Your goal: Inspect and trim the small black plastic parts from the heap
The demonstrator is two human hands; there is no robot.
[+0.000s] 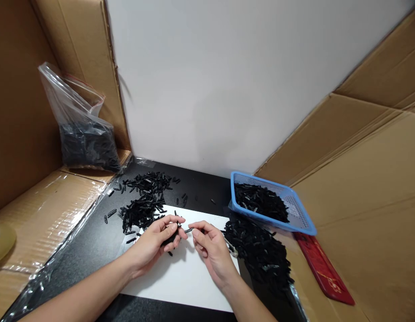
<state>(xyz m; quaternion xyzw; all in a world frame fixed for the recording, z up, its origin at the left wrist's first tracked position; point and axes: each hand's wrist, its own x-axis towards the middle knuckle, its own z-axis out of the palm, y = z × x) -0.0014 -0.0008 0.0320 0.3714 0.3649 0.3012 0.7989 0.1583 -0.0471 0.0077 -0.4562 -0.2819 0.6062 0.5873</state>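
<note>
Over a white sheet, my left hand is curled round several small, dark, elongated pieces. My right hand pinches one similar black piece between thumb and fingertips, close to the left fingers. What kind of pieces these are cannot be made out. Left of the sheet lie loose heaps of them. To the right is a bigger, denser black heap. A shiny metal object, partly hidden, rests beside my right hand.
A blue plastic basket holding more black pieces stands at the back right. Beside it lies a red flat object. A clear zip bag of dark material leans at the left. Cardboard walls and a white panel enclose the black table.
</note>
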